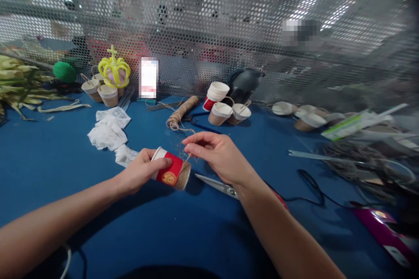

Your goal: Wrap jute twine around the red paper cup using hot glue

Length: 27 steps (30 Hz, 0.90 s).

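My left hand (144, 169) is closed around a red and white paper cup (173, 162), which lies tilted on its side above the blue table. Twine is wound around the cup's base end, coating it in brown. Between the fingertips of my right hand (212, 150) I pinch a strand of twine (187, 157). The strand runs from the cup up to a twine spool (183, 111) lying behind it. Under my right wrist rest scissors (218, 185) with their blades pointing left; the handles are partly hidden by my forearm.
White lace pieces (109, 133) lie left of the cup. Behind stand stacked paper cups (218, 91), twine-covered cups (221, 113) and a yellow crown (114, 69). Grey yarn (347, 161) and a purple object (379, 226) are at the right. A perforated metal screen (196, 30) borders the back.
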Available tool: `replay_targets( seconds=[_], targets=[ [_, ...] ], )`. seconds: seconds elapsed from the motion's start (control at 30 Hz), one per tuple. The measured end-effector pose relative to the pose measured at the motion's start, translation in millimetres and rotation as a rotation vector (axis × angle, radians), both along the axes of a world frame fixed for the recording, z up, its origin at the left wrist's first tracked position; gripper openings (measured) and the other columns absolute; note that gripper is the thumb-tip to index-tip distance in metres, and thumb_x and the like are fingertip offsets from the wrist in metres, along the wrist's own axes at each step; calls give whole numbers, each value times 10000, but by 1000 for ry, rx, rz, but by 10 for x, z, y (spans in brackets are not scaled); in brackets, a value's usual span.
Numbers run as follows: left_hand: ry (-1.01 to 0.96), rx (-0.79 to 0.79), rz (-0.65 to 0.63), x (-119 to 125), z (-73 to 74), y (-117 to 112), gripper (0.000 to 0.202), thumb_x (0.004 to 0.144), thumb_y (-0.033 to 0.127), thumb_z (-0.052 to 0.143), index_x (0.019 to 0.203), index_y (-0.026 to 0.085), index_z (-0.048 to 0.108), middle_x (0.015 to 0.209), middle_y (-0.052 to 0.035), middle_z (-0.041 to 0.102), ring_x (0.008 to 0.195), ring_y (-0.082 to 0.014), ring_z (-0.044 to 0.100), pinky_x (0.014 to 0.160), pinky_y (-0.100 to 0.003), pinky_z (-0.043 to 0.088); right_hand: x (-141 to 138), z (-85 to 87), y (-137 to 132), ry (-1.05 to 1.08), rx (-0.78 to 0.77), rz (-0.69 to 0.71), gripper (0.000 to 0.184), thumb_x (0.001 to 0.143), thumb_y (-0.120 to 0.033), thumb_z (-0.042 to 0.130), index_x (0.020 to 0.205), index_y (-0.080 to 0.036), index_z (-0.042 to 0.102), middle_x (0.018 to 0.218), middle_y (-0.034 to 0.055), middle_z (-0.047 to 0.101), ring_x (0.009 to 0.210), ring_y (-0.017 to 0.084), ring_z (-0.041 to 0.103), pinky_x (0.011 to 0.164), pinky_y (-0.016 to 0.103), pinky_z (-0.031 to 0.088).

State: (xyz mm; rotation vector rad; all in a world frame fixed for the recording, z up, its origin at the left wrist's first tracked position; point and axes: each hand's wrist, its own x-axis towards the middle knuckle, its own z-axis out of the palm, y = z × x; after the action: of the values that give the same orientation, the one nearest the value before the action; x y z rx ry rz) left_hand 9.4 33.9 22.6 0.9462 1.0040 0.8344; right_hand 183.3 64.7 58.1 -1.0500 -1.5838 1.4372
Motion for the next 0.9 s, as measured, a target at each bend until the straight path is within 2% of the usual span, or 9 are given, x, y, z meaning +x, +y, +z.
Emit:
replay_targets(
  seconds=[0.3,0.6,0.9],
  targets=[
    [105,44,-51,-6,3,-5,236,635,321,573,531,135,471,449,59,415,398,-40,289,408,-183,187,-5,-20,-6,-104,97,-52,154,677,-294,654,781,-181,660,711,2,656,651,105,588,631,245,479],
    [72,213,-56,-24,35,-69,219,655,301,575,533,124,532,468,41,452,426,-52,332,432,-182,279,-31,-33,5,-184,94,-59,137,679,-275,638,763,-168,651,709,8,657,637,108,588,628,255,481],
    [66,283,-38,-32,13,-122,192,659,281,584,552,122,562,474,17,492,424,-66,384,425,-183,349,-56,-40,-29,-174,65,-31,152,677,-278,638,770,-160,654,736,13,656,678,119,592,656,259,474]
  ],
)
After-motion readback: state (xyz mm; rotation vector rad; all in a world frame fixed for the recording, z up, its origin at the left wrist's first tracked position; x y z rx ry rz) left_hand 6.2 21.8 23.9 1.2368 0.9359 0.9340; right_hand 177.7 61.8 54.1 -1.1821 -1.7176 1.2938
